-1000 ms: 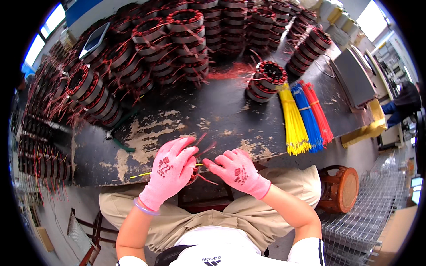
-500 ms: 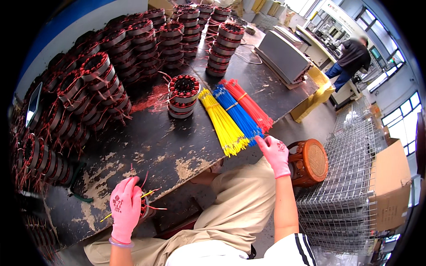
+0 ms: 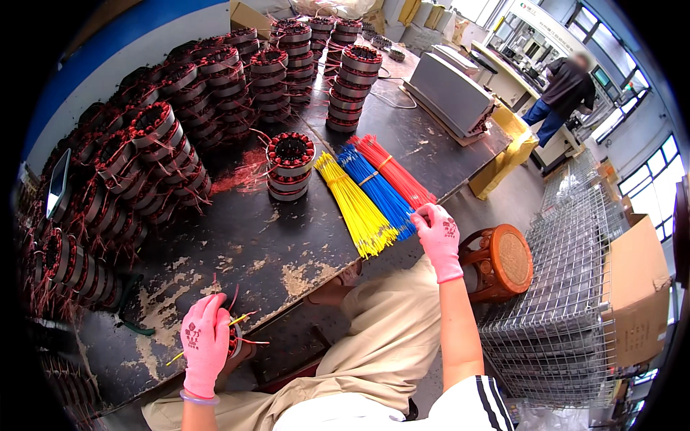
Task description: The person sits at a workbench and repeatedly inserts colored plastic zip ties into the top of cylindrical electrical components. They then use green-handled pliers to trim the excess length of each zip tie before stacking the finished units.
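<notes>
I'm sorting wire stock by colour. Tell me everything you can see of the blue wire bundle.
The blue wire bundle is a flat sheaf of thin, straight, plastic-coated strands, bound by a pale tie near its far end. It lies on the worn dark bench between the yellow bundle and red bundle, fanning toward the edge, where the right hand touches its tips.

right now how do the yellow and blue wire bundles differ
The yellow wire bundle lies farther left, nearer the lone wound coil stack; the blue wire bundle lies between the yellow one and the red bundle. The right hand is at the blue bundle's near end; the yellow one lies untouched. Both lie flat on the dark bench, fanned toward the near edge.
</notes>
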Demonstrator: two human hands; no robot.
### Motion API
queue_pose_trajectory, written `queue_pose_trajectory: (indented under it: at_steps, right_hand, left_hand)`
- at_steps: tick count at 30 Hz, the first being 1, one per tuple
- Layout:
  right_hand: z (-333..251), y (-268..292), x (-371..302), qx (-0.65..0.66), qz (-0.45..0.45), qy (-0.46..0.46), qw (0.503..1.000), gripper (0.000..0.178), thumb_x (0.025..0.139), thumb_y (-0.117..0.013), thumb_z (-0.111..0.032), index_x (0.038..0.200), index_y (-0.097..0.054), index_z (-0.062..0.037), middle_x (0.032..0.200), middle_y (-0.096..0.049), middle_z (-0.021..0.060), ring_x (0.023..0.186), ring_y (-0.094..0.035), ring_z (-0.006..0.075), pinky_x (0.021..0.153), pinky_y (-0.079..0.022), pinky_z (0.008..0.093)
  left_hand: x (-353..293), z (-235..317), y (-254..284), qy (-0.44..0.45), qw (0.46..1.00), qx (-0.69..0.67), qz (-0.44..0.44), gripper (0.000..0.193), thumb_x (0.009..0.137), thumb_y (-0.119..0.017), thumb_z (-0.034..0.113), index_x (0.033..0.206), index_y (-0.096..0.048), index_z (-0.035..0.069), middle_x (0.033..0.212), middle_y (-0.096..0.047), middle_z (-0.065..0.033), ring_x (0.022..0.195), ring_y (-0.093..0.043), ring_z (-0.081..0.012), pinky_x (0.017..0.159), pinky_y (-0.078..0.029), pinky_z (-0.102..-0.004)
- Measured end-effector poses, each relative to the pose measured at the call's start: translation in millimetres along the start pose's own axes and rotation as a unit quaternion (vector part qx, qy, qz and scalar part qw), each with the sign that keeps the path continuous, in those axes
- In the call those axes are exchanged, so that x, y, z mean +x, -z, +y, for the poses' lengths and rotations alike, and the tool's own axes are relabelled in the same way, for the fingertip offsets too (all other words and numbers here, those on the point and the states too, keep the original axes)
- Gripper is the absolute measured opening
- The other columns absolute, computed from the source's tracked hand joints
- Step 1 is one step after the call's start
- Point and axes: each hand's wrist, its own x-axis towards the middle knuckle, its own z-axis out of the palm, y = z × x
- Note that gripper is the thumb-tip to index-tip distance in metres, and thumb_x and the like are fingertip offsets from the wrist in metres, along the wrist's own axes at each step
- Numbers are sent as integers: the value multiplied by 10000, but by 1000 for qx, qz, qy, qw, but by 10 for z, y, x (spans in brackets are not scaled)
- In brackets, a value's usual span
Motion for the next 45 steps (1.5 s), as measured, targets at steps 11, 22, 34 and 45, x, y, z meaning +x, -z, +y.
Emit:
queue_pose_trajectory:
  at_steps: [11, 22, 34, 45]
  right_hand:
    - [-53, 38, 177, 103, -74, -43, 991, 308, 859, -791, -325, 1012, -716, -68, 916, -749, 111, 863, -722, 224, 808, -552, 363]
    - [-490, -231, 541, -190, 37, 108, 975, 314, 870, -729, -439, 902, -729, -126, 1083, -681, 89, 1071, -634, 304, 882, -485, 475]
    - [-732, -419, 807, -22, 79, 166, 983, 175, 936, -677, -245, 1021, -676, -91, 1066, -697, 137, 952, -679, 348, 813, -538, 460]
    - [-2096, 208, -879, 242, -377, 357, 820, 185, 884, -754, -168, 1031, -717, -62, 888, -712, 109, 862, -685, 316, 788, -525, 393]
  left_hand:
    - [-10, -20, -18, -4, 1000, 1, 0, 306, 938, -593, 130, 1217, -665, 27, 1191, -668, -140, 1110, -622, -351, 980, -480, -447]
    - [-25, -42, -15, -7, 1000, 3, 10, 302, 928, -602, 126, 1205, -673, 29, 1180, -675, -140, 1098, -627, -351, 971, -486, -448]
    - [12, 56, -23, -44, 994, 24, 101, 310, 914, -655, 161, 1197, -671, 38, 1254, -665, -126, 1136, -626, -367, 1015, -475, -464]
    - [0, 466, 663, -278, 925, 198, 169, 234, 742, -794, 221, 946, -706, 148, 790, -596, 9, 896, -689, -184, 1043, -558, -475]
